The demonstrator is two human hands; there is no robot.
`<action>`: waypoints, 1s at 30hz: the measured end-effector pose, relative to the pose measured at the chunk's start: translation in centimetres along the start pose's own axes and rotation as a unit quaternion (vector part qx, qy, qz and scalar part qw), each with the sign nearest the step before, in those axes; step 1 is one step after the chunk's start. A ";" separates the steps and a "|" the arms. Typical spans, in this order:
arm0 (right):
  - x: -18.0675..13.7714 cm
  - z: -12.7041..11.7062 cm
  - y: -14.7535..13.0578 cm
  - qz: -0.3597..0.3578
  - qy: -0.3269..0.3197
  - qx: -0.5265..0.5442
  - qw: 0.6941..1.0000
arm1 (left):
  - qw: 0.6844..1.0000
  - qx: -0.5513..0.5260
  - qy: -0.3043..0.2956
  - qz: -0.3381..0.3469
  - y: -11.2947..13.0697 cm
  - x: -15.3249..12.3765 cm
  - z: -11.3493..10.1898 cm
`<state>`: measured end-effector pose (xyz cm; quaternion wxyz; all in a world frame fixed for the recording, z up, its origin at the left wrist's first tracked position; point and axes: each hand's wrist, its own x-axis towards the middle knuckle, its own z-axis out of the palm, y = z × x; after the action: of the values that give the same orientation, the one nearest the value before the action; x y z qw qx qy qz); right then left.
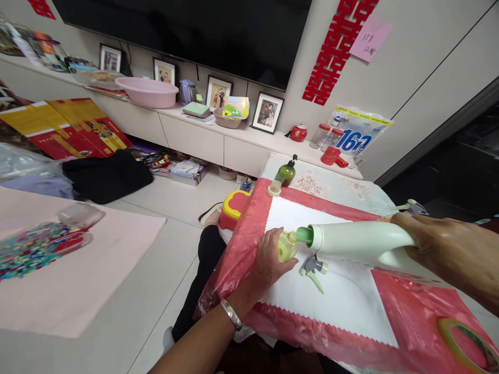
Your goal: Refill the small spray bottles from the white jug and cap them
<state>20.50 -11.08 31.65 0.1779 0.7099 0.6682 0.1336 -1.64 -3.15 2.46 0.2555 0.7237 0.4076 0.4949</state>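
My left hand [268, 257] is closed around a small see-through yellow-green bottle [287, 248] over the white cloth. By its handle, my right hand [424, 236] grips a large pale green jug [351, 240], tipped nearly level. The jug's green spout [304, 235] is at the mouth of the small bottle; whether liquid is flowing I cannot tell. A grey and pale green spray trigger head [313, 269] lies on the white cloth [331, 306] just below the jug. Farther back are a pale cap [274, 188] and a green pump bottle [286, 173].
Red plastic sheeting [234, 270] covers the table under the cloth. A tape roll [465, 343] lies at the near right, and another spray head [413, 208] shows behind my right hand. To the left, a pink-covered surface [97, 280] bears colourful beads [35, 249]. A red-and-yellow stool [235, 208] stands beyond.
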 end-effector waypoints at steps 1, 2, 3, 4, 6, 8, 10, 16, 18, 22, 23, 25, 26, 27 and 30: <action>0.0 0.0 0.1 0.004 -0.005 -0.003 1.000 | 1.000 0.001 0.000 0.000 0.0 0.0 0.0; 0.1 0.1 0.1 0.008 -0.011 -0.007 1.000 | 1.000 0.002 -0.002 -0.001 0.0 0.0 0.0; 0.1 0.1 0.1 0.011 -0.018 -0.010 1.000 | 1.000 0.003 -0.004 -0.001 0.0 0.0 0.0; 0.2 0.1 0.1 0.014 -0.025 -0.014 0.999 | 1.000 0.003 -0.005 -0.002 0.0 0.1 0.0; 0.2 0.0 0.0 0.017 -0.038 -0.018 0.999 | 1.000 0.004 -0.006 -0.004 0.0 0.1 -0.1; 0.2 -0.2 -0.2 0.018 -0.045 -0.020 0.999 | 1.000 0.005 -0.005 -0.005 0.0 0.0 -0.1; 0.2 -0.4 -0.3 0.017 -0.048 -0.020 0.999 | 1.000 0.006 -0.005 -0.005 0.0 0.0 -0.1; 0.1 -0.6 -0.3 0.016 -0.048 -0.025 0.998 | 1.000 0.008 -0.006 -0.006 -0.1 -0.2 0.0; 0.3 -0.4 -0.1 0.017 -0.046 -0.026 0.998 | 1.000 0.006 -0.008 -0.006 -0.1 -0.2 0.0; 0.4 0.2 0.3 0.022 -0.033 -0.022 0.999 | 1.000 0.002 -0.005 -0.008 -0.1 -0.2 0.1; 0.4 0.3 0.3 0.021 -0.029 -0.018 0.999 | 1.000 0.001 -0.004 -0.008 -0.1 -0.2 0.1; 0.4 0.4 0.4 0.014 -0.023 -0.013 1.000 | 1.000 -0.001 -0.003 -0.003 0.0 -0.1 0.0; 0.4 0.4 0.4 0.012 -0.023 -0.012 1.000 | 1.000 -0.002 -0.003 0.000 0.0 -0.1 0.0; 0.3 0.3 0.3 0.012 -0.025 -0.011 1.000 | 1.000 -0.002 -0.004 0.000 0.0 0.0 0.0; 0.2 0.0 0.2 0.011 -0.029 -0.009 0.999 | 1.000 0.000 -0.007 -0.007 0.1 0.0 0.0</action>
<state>20.67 -10.85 31.69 0.2016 0.7194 0.6536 0.1212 -1.66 -3.17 2.53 0.2619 0.7241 0.4108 0.4882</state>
